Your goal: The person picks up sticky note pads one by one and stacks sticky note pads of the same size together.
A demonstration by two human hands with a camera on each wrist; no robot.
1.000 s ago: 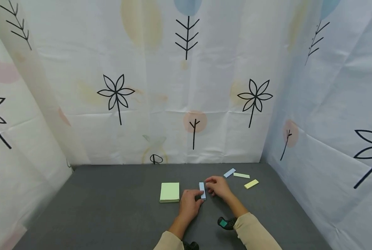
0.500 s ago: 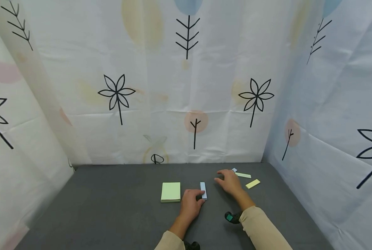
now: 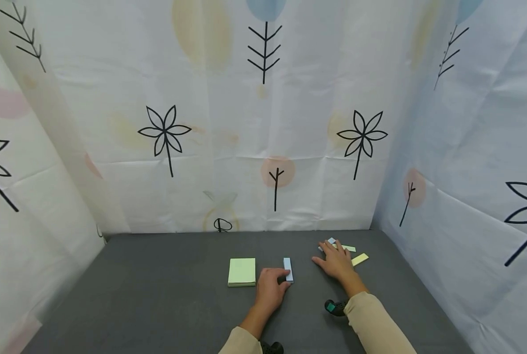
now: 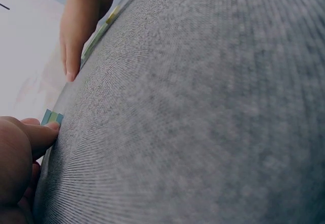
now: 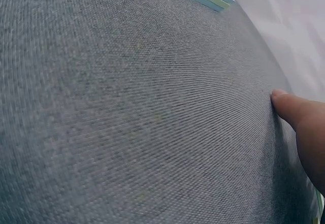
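My left hand (image 3: 269,290) pinches a small stack of narrow sticky-note strips (image 3: 288,265), blue on top, between thumb and fingers on the table. From the left wrist view, the stack (image 4: 52,116) shows a green layer between blue ones. To the right, my right hand (image 3: 337,263) reaches over a loose blue strip (image 3: 331,240) with its fingers extended, covering most of it. A pale green strip (image 3: 349,249) lies partly under those fingers. Beside the hand is a yellow strip (image 3: 360,259). In the right wrist view only the thumb (image 5: 294,109) shows clearly.
A thick square pad of light green sticky notes (image 3: 242,272) lies just left of my left hand. The dark grey table (image 3: 157,295) is bounded at the back and sides by a patterned white curtain (image 3: 228,187).
My right hand has moved right, from beside the stack to over the loose blue and green strips, and its fingers have spread. The left hand stays at the stack.
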